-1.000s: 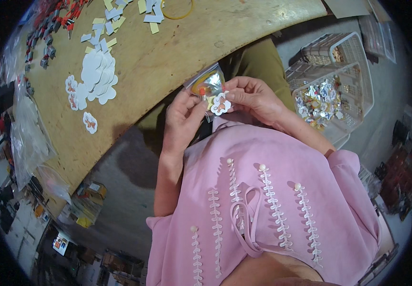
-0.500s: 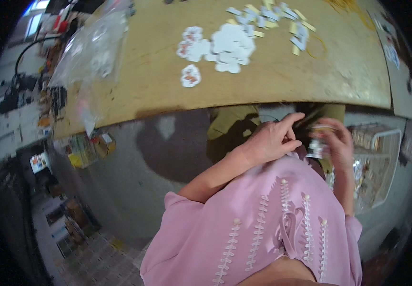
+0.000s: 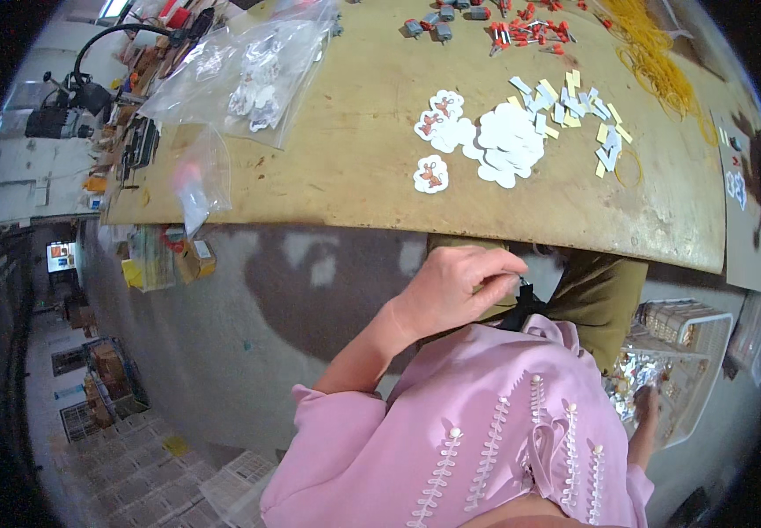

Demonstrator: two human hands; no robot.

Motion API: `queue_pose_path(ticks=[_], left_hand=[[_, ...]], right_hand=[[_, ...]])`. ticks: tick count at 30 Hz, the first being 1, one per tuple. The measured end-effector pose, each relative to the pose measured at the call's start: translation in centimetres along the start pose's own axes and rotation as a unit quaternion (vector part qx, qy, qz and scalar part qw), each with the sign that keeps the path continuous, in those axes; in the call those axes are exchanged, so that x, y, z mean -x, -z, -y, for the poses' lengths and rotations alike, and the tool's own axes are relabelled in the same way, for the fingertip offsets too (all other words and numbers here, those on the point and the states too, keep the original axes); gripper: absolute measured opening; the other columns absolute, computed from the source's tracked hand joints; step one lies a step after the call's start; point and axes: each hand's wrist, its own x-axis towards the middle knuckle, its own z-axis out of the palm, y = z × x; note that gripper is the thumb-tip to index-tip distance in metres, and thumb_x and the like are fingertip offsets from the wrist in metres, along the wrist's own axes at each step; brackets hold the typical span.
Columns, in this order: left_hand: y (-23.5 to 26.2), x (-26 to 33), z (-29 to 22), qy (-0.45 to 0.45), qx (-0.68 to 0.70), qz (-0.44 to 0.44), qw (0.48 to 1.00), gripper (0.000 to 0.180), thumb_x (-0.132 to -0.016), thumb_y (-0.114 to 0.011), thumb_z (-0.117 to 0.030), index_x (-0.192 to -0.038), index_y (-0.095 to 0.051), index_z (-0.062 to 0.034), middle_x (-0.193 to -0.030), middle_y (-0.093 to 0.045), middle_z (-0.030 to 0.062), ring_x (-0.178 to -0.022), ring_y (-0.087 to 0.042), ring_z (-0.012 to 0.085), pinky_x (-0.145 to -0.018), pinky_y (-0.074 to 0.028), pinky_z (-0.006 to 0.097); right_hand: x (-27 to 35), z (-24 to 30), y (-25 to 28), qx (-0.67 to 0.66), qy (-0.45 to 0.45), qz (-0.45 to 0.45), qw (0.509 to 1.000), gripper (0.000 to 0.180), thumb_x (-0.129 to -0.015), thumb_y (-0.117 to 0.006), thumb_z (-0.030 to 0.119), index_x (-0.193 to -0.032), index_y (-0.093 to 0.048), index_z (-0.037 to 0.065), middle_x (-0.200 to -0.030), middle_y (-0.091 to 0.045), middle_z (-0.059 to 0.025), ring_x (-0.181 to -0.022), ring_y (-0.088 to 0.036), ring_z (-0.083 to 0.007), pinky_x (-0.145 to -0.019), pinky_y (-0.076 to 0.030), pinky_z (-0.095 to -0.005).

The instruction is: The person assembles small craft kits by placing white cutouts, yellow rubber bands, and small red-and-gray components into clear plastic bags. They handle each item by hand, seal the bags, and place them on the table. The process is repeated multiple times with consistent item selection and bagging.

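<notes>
My left hand (image 3: 468, 286) is over my lap below the table edge. Its thumb and fingertips are pinched together beside a small bit of metal and a black strap-like piece (image 3: 525, 306); what they grip is too small to make out. Down at my right side, my right hand (image 3: 647, 407) reaches into a white plastic basket (image 3: 706, 400), among shiny foil-like packets (image 3: 634, 374). Its fingers are dark and partly hidden. On the table lie a pile of white scalloped cards (image 3: 508, 145) and a card with a reddish animal print (image 3: 431, 174).
Grey and yellow strips (image 3: 609, 145) lie right of the cards. Farther back are small grey motors (image 3: 442, 32), red-and-metal parts (image 3: 530, 35) and yellow rubber bands (image 3: 653, 66). A clear bag of cards (image 3: 261, 97) lies at the left. A cardboard box (image 3: 195, 261) sits below the table's left end.
My right hand has gone from my lap, where it held a small packet, down to the basket. My left fingers, stretched out before, are now pinched. The view has shifted, showing more of the table.
</notes>
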Motion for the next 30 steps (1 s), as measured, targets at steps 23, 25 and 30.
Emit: queue_pose_path(ticks=[23,25,30], left_hand=[[11.4,-6.3,7.9,0.048,-0.277,-0.234,0.931,0.032,-0.107,-0.059,-0.019,-0.133,-0.067,-0.0031,-0.129,-0.071,0.0175,-0.116,-0.069,0.0336,-0.1,-0.054,0.042],[13.6,-7.5,9.3,0.017,-0.337,-0.224,0.914,0.042,-0.109,-0.056,-0.025,-0.141,-0.059,0.0013,-0.141,-0.064,0.0223,-0.129,-0.061,0.0382,-0.109,-0.048,0.046],[15.0,-9.1,11.9,0.051,-0.403,-0.214,0.888,0.062,-0.11,-0.051,-0.035,-0.151,-0.041,0.011,-0.157,-0.044,0.0334,-0.145,-0.044,0.0481,-0.121,-0.036,0.052]], right_hand=[[-10.7,5.9,-6.9,0.233,0.303,0.074,0.921,0.021,-0.087,-0.065,0.022,-0.077,-0.079,0.009,-0.09,-0.079,-0.0148,-0.086,-0.076,-0.0335,-0.086,-0.059,-0.0459],[-10.8,8.4,-6.9,0.241,0.277,0.051,0.929,0.017,-0.085,-0.067,0.025,-0.078,-0.079,0.017,-0.087,-0.079,-0.0082,-0.085,-0.076,-0.0303,-0.078,-0.06,-0.0451],[-9.6,11.4,-4.3,0.406,0.358,0.023,0.841,0.015,-0.085,-0.069,0.019,-0.077,-0.08,0.014,-0.083,-0.079,-0.0087,-0.081,-0.078,-0.0248,-0.065,-0.058,-0.0403]])
